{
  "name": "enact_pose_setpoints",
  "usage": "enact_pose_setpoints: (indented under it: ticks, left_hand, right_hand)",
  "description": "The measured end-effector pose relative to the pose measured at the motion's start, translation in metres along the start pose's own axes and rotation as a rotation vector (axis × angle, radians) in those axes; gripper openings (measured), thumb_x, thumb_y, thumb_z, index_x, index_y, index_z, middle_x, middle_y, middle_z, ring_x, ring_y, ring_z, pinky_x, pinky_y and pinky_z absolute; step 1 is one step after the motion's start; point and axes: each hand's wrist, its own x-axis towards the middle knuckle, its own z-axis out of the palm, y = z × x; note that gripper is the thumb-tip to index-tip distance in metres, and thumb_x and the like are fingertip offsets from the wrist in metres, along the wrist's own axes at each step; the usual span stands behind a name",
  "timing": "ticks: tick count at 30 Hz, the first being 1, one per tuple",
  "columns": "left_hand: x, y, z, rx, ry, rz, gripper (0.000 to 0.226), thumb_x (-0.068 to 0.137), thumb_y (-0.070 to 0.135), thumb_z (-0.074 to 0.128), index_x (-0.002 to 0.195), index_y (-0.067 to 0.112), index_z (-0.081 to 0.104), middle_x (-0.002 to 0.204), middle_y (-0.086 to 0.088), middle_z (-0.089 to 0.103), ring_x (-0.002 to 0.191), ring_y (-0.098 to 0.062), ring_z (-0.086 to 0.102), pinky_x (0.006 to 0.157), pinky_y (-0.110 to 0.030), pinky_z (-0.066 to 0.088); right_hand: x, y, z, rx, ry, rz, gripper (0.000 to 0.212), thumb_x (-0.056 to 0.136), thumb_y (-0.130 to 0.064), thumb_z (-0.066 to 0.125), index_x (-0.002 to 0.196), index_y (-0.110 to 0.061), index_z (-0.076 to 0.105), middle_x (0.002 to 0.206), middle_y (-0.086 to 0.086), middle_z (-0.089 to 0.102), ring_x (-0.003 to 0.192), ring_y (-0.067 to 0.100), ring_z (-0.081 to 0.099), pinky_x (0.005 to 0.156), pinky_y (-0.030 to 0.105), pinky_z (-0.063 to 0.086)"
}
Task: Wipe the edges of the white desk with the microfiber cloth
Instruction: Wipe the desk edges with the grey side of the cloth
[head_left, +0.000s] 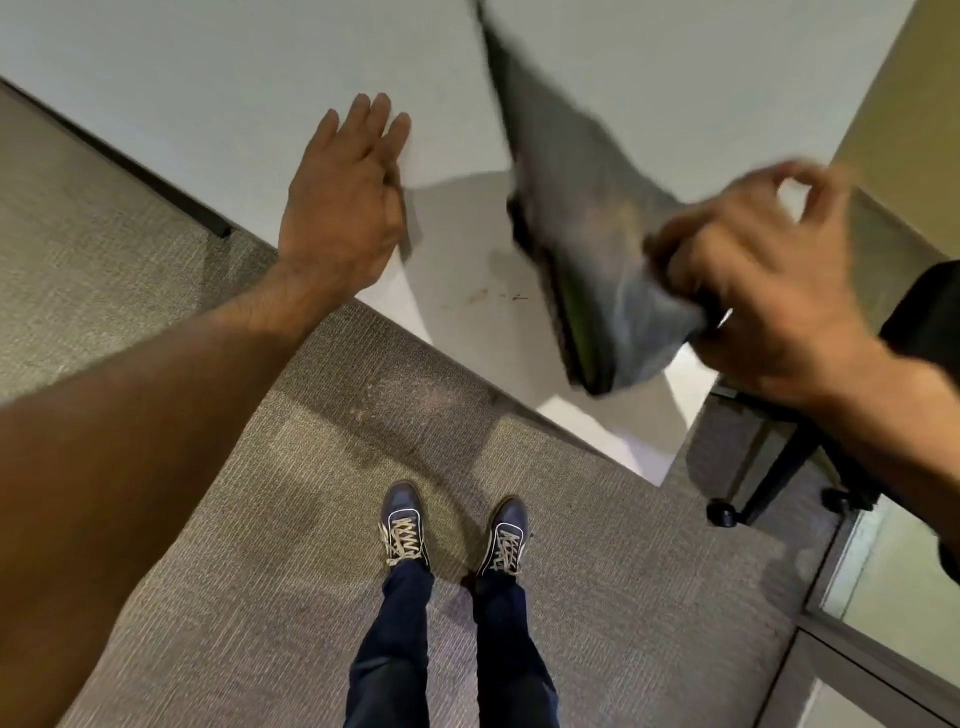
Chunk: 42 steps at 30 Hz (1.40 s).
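Note:
The white desk fills the top of the view, and its near edge runs diagonally from upper left to lower right. My left hand lies flat on the desk near that edge, fingers straight. My right hand grips one end of a grey microfiber cloth, which is blurred and stretches up and away above the desk near its right corner. A few small brown marks show on the desk top close to the edge.
Grey carpet covers the floor, and my feet in blue sneakers stand just in front of the desk. A black chair base with a caster sits under the desk's right corner. A glass panel with a metal frame stands at lower right.

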Motion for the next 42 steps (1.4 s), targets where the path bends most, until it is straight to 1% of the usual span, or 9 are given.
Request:
enact_pose_setpoints:
  ticks: [4, 10, 12, 15, 19, 22, 26, 32, 42]
  left_hand:
    - [-0.002, -0.001, 0.002, 0.056, 0.002, 0.02, 0.049, 0.11, 0.018, 0.027, 0.157, 0.007, 0.031, 0.165, -0.013, 0.027, 0.154, -0.025, 0.02, 0.128, -0.04, 0.011]
    - [-0.001, -0.003, 0.004, 0.052, 0.01, 0.018, 0.049, 0.11, 0.021, 0.024, 0.157, 0.008, 0.032, 0.165, -0.012, 0.026, 0.155, -0.023, 0.019, 0.128, -0.036, 0.008]
    - [-0.001, -0.002, 0.005, 0.047, 0.015, 0.015, 0.049, 0.11, 0.021, 0.024, 0.156, 0.008, 0.032, 0.165, -0.012, 0.027, 0.154, -0.023, 0.02, 0.128, -0.036, 0.008]
    - [-0.001, -0.001, 0.005, 0.053, 0.022, 0.017, 0.048, 0.11, 0.021, 0.025, 0.156, 0.008, 0.033, 0.164, -0.012, 0.028, 0.154, -0.023, 0.021, 0.128, -0.037, 0.01]
    - [-0.002, -0.001, 0.004, 0.055, 0.015, 0.014, 0.048, 0.11, 0.022, 0.025, 0.156, 0.008, 0.033, 0.164, -0.012, 0.028, 0.154, -0.023, 0.021, 0.128, -0.038, 0.011]
    - [-0.001, -0.002, 0.005, 0.056, 0.029, 0.017, 0.049, 0.11, 0.023, 0.023, 0.156, 0.009, 0.034, 0.164, -0.012, 0.029, 0.154, -0.023, 0.022, 0.128, -0.039, 0.012]
    - [0.0, -0.004, 0.007, 0.065, 0.022, 0.019, 0.05, 0.11, 0.023, 0.022, 0.156, 0.009, 0.033, 0.164, -0.012, 0.028, 0.154, -0.023, 0.02, 0.128, -0.039, 0.012]
    - [-0.002, -0.004, 0.007, 0.072, 0.027, 0.021, 0.051, 0.11, 0.024, 0.021, 0.156, 0.009, 0.033, 0.164, -0.012, 0.028, 0.154, -0.023, 0.021, 0.128, -0.04, 0.012]
    - [-0.002, 0.002, 0.001, 0.135, -0.054, 0.01, 0.055, 0.11, 0.032, 0.018, 0.159, 0.009, 0.024, 0.167, -0.012, 0.02, 0.156, -0.024, 0.014, 0.127, -0.042, 0.009]
  right_hand:
    - [-0.072, -0.023, 0.026, -0.12, -0.237, -0.087, 0.003, 0.104, -0.008, 0.051, 0.102, -0.011, 0.052, 0.113, 0.017, 0.072, 0.112, 0.032, 0.071, 0.11, 0.059, 0.033]
    - [-0.095, -0.038, 0.014, -0.125, -0.371, 0.072, 0.024, 0.084, -0.008, 0.049, 0.104, -0.007, 0.062, 0.13, 0.017, 0.067, 0.135, 0.033, 0.058, 0.113, 0.077, 0.019]
    - [-0.087, -0.043, 0.005, -0.053, -0.351, 0.17, 0.034, 0.074, -0.015, 0.054, 0.104, -0.006, 0.067, 0.13, 0.017, 0.066, 0.138, 0.034, 0.054, 0.115, 0.077, 0.016]
    - [-0.062, -0.06, 0.012, 0.07, -0.245, 0.298, 0.044, 0.087, -0.037, 0.054, 0.123, -0.013, 0.064, 0.14, 0.016, 0.059, 0.143, 0.033, 0.046, 0.119, 0.071, 0.017]
    - [-0.016, -0.091, 0.052, -0.028, -0.46, 0.252, 0.07, 0.1, -0.068, 0.035, 0.16, -0.031, 0.031, 0.17, 0.011, 0.02, 0.159, 0.031, 0.012, 0.122, 0.07, 0.012]
    - [-0.012, -0.097, 0.081, -0.071, -0.56, 0.244, 0.063, 0.106, -0.06, 0.026, 0.163, -0.033, 0.022, 0.172, 0.005, 0.015, 0.16, 0.028, 0.009, 0.121, 0.07, 0.013]
    - [-0.017, -0.083, 0.096, -0.082, -0.462, 0.349, 0.052, 0.109, -0.046, 0.033, 0.159, -0.034, 0.031, 0.168, 0.001, 0.03, 0.157, 0.026, 0.024, 0.118, 0.071, 0.02]
    - [0.006, -0.071, 0.105, -0.067, -0.427, 0.509, 0.048, 0.11, -0.033, 0.044, 0.157, -0.03, 0.038, 0.167, 0.004, 0.033, 0.156, 0.029, 0.026, 0.116, 0.076, 0.022]
    - [-0.004, -0.1, 0.092, -0.077, -0.508, 0.531, 0.064, 0.098, -0.015, 0.055, 0.159, -0.021, 0.035, 0.168, 0.009, 0.027, 0.158, 0.032, 0.02, 0.118, 0.074, 0.02]
